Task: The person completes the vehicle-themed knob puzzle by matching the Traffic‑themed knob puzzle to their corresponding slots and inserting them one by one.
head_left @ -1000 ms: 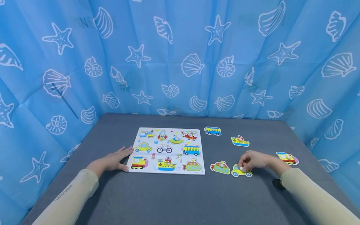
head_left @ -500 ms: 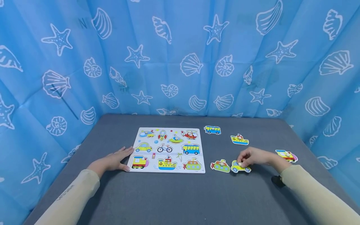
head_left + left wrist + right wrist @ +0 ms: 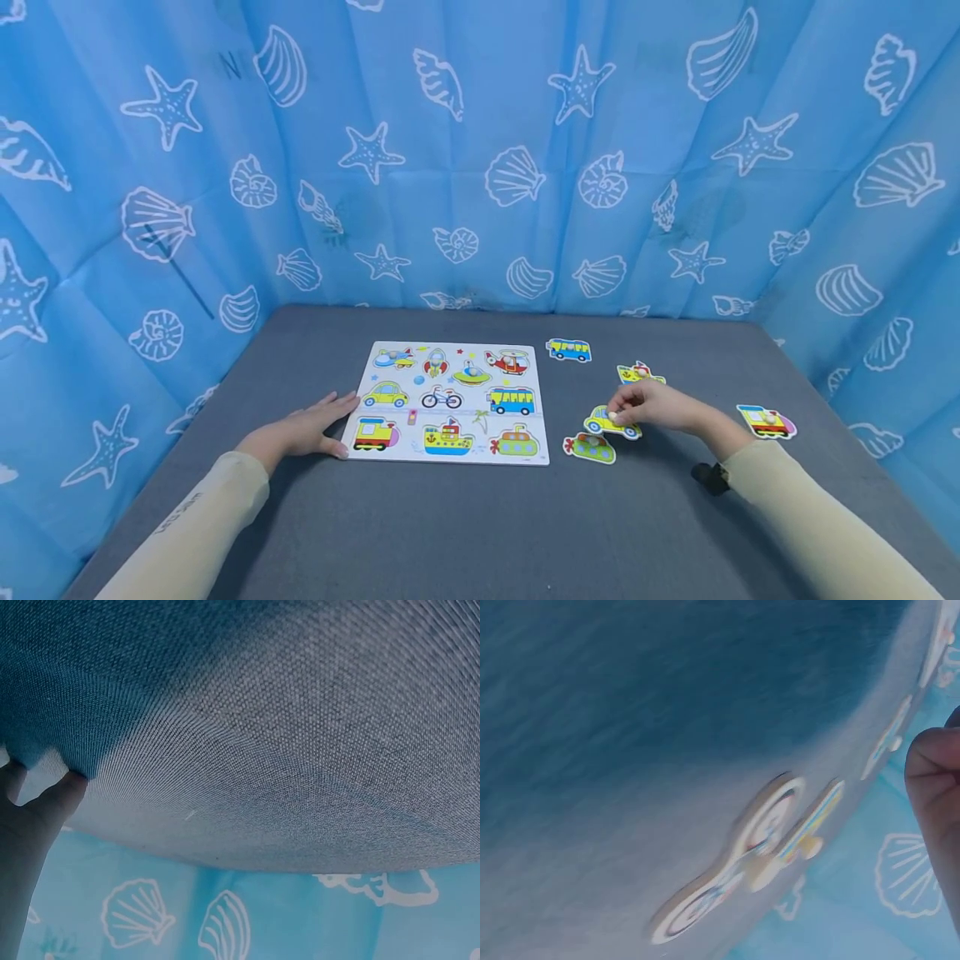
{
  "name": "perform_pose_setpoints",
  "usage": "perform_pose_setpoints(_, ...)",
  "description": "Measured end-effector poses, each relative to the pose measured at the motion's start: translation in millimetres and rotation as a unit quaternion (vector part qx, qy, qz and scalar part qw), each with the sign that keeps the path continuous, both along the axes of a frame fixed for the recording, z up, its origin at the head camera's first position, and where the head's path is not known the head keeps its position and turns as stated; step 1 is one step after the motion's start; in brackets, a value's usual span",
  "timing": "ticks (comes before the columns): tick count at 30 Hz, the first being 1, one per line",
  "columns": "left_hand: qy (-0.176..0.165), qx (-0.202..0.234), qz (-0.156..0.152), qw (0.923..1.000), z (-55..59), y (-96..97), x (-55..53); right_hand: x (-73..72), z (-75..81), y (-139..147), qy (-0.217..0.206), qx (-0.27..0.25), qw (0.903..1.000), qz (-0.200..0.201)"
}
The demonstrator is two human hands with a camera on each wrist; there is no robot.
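Note:
My right hand pinches the knob of a yellow car puzzle piece, held over the back edge of a green submarine piece. In the right wrist view only part of that hand shows, and the car piece is out of sight. My left hand rests at the left edge of a white puzzle board, fingers spread, thumb near the front corner. Knobbed airplane, rocket, flying saucer and helicopter pieces sit in the board's back row. Two fingers appear in the left wrist view.
Right of the board lie a blue bus piece, a boat piece partly behind my right hand, and a train piece. A bicycle piece shows in the right wrist view. A blue shell-patterned curtain surrounds the grey table.
My right hand has lifted the yellow car piece off the table and moved it left toward the board, over the submarine piece. The left hand stays at the board's edge.

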State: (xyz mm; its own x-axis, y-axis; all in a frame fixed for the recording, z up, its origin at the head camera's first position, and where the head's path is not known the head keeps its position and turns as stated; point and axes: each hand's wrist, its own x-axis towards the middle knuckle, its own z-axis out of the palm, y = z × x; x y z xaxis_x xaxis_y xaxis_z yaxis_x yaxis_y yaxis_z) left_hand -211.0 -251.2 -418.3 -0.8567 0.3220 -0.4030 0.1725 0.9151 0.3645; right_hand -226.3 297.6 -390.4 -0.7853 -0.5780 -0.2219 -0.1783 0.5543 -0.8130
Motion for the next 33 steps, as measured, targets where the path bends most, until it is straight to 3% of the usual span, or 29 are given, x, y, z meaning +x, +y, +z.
perform_pose_setpoints(14,0.002,0.007,0.001,1.0,0.9,-0.8,-0.6,-6.1,6.7,-39.6,0.029,0.007,0.9991,-0.03)
perform_pose_setpoints(33,0.003,0.002,0.008,1.0,-0.3,-0.5,-0.9,-19.6,2.9,-80.5,0.044,-0.008,0.9986,-0.028)
